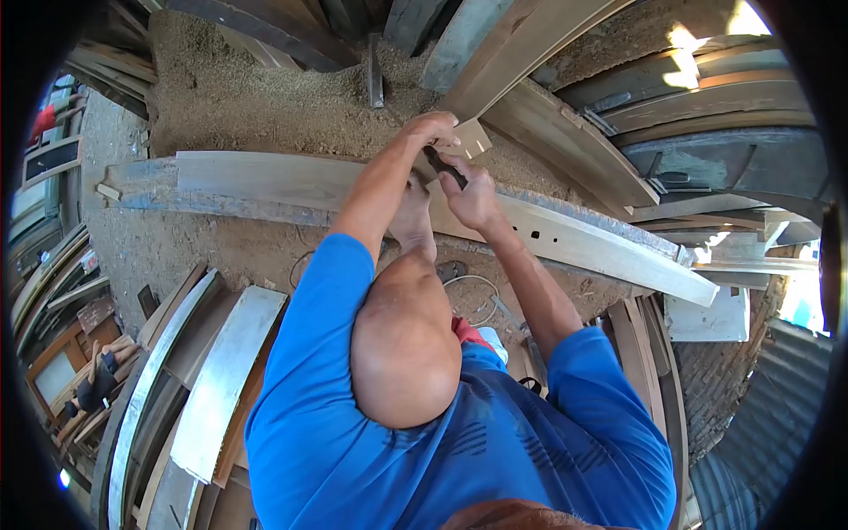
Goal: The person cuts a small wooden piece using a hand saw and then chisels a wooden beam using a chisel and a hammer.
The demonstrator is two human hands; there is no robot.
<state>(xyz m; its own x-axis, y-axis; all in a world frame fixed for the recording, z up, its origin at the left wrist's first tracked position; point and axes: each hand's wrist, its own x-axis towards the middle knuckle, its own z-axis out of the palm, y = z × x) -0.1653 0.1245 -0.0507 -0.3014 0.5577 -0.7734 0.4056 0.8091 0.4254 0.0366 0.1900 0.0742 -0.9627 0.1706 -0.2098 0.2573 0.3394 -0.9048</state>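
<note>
One dark, narrow tool [434, 158] is clasped in the right grip [474, 194], its exposed end pointed far left, towards the left grip [433, 129], whose closure cannot be told. One pale, flat-faced timber piece [474, 139], patched with sunlight, is seen just right of the left grip.

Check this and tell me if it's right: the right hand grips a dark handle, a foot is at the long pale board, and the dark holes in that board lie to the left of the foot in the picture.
Not quite: the dark holes in the long pale board lie to the right of the foot, as the head view shows.
</note>
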